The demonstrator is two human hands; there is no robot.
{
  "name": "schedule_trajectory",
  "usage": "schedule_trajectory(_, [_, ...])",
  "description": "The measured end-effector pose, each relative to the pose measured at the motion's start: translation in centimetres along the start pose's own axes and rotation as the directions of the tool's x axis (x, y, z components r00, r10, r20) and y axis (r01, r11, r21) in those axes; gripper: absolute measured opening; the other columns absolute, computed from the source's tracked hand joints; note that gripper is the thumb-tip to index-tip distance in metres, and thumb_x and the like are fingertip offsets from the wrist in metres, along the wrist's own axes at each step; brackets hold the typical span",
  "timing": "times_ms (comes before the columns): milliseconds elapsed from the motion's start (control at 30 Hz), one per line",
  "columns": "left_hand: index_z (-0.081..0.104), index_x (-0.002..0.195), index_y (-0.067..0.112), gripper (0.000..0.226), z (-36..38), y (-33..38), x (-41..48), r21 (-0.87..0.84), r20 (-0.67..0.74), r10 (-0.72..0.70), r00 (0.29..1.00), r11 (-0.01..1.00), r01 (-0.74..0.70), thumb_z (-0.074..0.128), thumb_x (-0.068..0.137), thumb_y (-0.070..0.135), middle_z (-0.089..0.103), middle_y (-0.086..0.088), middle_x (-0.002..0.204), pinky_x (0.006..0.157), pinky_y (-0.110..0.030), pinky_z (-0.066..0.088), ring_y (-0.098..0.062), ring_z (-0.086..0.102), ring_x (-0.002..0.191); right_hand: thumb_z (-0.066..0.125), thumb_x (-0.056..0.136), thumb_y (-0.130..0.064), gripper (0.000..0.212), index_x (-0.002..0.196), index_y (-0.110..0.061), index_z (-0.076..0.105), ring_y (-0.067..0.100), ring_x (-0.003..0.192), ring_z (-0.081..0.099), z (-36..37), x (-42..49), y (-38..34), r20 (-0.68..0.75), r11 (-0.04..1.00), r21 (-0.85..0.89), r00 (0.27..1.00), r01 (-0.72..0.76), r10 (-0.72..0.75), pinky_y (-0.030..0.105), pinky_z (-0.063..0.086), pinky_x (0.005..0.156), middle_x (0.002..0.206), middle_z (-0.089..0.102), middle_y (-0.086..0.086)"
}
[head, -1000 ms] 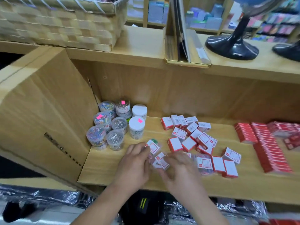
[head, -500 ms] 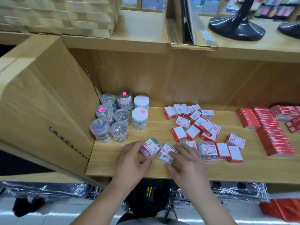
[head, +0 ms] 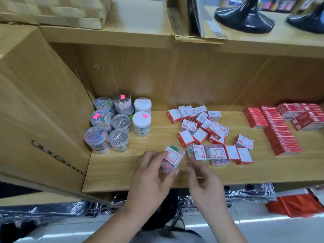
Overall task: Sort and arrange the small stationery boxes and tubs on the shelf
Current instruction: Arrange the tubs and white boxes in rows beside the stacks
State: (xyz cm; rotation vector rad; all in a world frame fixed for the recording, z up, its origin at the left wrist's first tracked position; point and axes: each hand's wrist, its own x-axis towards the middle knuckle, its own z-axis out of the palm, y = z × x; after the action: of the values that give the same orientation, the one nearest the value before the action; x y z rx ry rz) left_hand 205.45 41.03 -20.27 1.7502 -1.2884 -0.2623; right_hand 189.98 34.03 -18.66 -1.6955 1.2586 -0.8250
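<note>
My left hand [head: 150, 174] holds a clear box of coloured clips [head: 172, 158] with a red-framed white label, lifted just above the wooden shelf [head: 122, 165]. My right hand [head: 203, 179] hovers beside it, fingers apart and empty. Two more clear clip boxes [head: 198, 152] lie just beyond my right hand. A loose heap of small red-and-white boxes [head: 199, 125] covers the shelf's middle. Several round clear tubs of clips and pins [head: 115, 125] stand grouped at the left.
Rows of flat red boxes [head: 278, 132] line the shelf's right side. A wooden side panel [head: 40, 111] closes the left. Above, the upper shelf carries a woven basket [head: 57, 9], a cardboard tray [head: 196, 20] and black stands [head: 245, 16].
My left hand has lifted its clear clip box off the shelf. My right hand has let go of the box it held and drawn back, open. The view has moved closer.
</note>
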Motion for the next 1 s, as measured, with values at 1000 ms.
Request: schedule_trajectory(1000, [0.059, 0.139, 0.025, 0.055, 4.2, 0.7, 1.7, -0.043, -0.077, -0.132, 0.988, 0.991, 0.129, 0.078, 0.087, 0.023, 0.061, 0.012, 0.120, 0.087, -0.037, 0.057, -0.011, 0.068, 0.101, 0.081, 0.063, -0.034, 0.052, 0.112, -0.025, 0.066, 0.021, 0.104, 0.057, -11.8, 8.9, 4.4, 0.325, 0.710, -0.443, 0.836, 0.547, -0.442, 0.036, 0.041, 0.083, 0.112, 0.057, -0.011])
